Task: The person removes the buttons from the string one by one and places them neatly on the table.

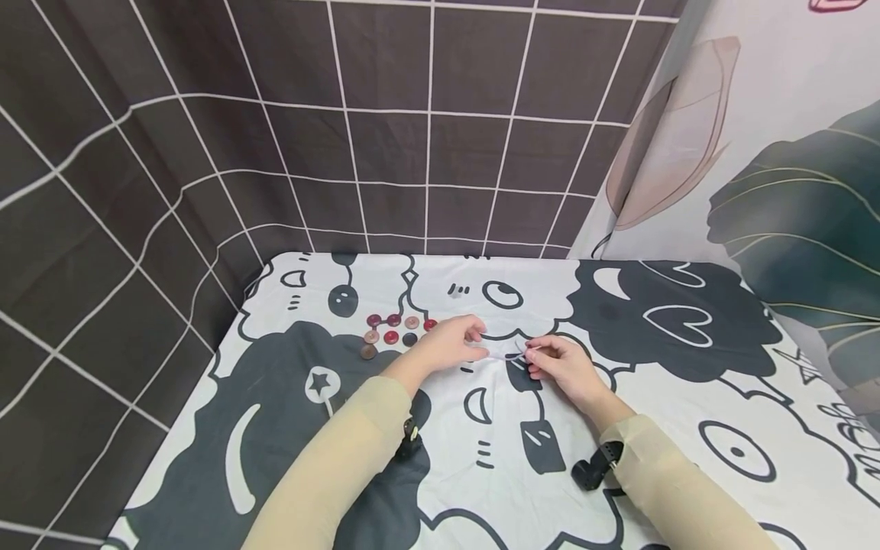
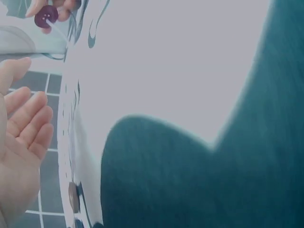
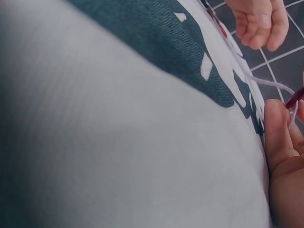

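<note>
My right hand (image 1: 564, 370) pinches a dark red button (image 2: 46, 16) between thumb and fingers, above the patterned cloth. A thin pale cord (image 3: 266, 81) passes through the button's holes and trails toward the left. My left hand (image 1: 448, 342) is a short way to the left, its fingers loosely bent and apart, with nothing between them in the left wrist view. Just beyond the left hand lie several loose round buttons (image 1: 391, 337) in red, pink, brown and dark tones, a red one (image 1: 430, 325) closest to the fingers.
A black-and-white patterned cloth (image 1: 687, 428) covers the table. Behind it and to the left hangs a dark curtain (image 1: 385, 145) with white grid lines. At the right is a leaf-print curtain (image 1: 811, 229). A small black device (image 1: 596, 464) is strapped at the right wrist.
</note>
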### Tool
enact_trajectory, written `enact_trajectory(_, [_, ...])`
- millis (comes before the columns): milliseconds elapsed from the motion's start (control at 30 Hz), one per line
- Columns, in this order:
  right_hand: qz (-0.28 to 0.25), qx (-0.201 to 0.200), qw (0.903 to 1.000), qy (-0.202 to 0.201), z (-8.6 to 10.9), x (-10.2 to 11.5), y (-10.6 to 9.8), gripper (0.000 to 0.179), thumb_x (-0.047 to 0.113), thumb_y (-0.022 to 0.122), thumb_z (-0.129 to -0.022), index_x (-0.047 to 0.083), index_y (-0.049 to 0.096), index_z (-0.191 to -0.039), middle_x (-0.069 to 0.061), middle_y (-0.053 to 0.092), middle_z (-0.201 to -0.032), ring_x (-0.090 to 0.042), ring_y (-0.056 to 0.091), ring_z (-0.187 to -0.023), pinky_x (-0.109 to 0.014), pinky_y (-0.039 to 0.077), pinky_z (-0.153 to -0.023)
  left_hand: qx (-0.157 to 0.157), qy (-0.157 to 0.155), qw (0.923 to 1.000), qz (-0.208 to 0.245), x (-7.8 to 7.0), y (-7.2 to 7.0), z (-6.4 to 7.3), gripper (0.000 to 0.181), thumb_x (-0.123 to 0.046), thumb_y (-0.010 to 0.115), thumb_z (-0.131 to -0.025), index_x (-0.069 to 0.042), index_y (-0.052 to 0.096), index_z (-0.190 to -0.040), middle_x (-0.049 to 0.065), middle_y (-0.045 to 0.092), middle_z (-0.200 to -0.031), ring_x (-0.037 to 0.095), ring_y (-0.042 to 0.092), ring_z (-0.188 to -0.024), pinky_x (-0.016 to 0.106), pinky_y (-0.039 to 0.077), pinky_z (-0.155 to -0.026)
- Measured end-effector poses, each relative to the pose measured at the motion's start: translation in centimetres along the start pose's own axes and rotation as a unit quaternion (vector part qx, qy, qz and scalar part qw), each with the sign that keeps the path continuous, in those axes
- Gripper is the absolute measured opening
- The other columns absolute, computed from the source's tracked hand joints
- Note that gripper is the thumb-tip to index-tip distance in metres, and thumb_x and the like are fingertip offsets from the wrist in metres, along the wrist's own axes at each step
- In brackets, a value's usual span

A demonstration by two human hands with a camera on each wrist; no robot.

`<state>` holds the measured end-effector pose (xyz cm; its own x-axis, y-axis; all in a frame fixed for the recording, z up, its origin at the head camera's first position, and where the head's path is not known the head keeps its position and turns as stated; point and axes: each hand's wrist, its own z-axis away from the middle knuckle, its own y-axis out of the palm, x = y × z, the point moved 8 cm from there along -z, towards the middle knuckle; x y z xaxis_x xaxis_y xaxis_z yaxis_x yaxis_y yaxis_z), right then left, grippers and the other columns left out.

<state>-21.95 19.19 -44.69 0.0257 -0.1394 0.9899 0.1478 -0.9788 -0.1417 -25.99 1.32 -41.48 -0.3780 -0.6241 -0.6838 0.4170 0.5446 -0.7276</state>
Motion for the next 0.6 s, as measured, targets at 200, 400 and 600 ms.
enact_trajectory(200, [0.006,-0.002,1.0,0.001,-0.1,0.0,-0.1,0.037,0.007,0.064,-0.088,-0.016,0.052,-0.115,-0.014,0.062,-0.092,-0.013,0.064,-0.07,-0.028,0.055,-0.065,0.003,0.004,1.0,0.006,-0.8,0.6,-0.3,0.039,-0.028,0.071,-0.083,-0.012,0.059,-0.116,-0.005,0.061,-0.099,0.012,0.057,-0.098,0.029,0.043,-0.087])
enact_trajectory(400, [0.009,0.0,1.0,-0.003,0.0,-0.1,-0.2,0.037,0.007,0.065,-0.088,-0.012,0.053,-0.117,-0.012,0.062,-0.089,-0.014,0.064,-0.07,-0.03,0.055,-0.065,0.008,0.011,0.9997,0.021,-1.1,1.2,-0.5,0.039,-0.028,0.071,-0.083,-0.01,0.059,-0.116,-0.004,0.061,-0.099,0.012,0.057,-0.096,0.028,0.044,-0.087])
enact_trajectory(600, [0.007,0.008,0.9999,-0.012,0.1,0.0,-0.2,0.037,0.006,0.064,-0.088,-0.011,0.053,-0.119,-0.012,0.062,-0.091,-0.014,0.064,-0.071,-0.03,0.055,-0.066,0.012,0.018,0.9995,0.021,-1.7,1.6,-0.6,0.039,-0.025,0.071,-0.083,-0.01,0.058,-0.116,-0.003,0.062,-0.1,0.012,0.057,-0.095,0.026,0.044,-0.084])
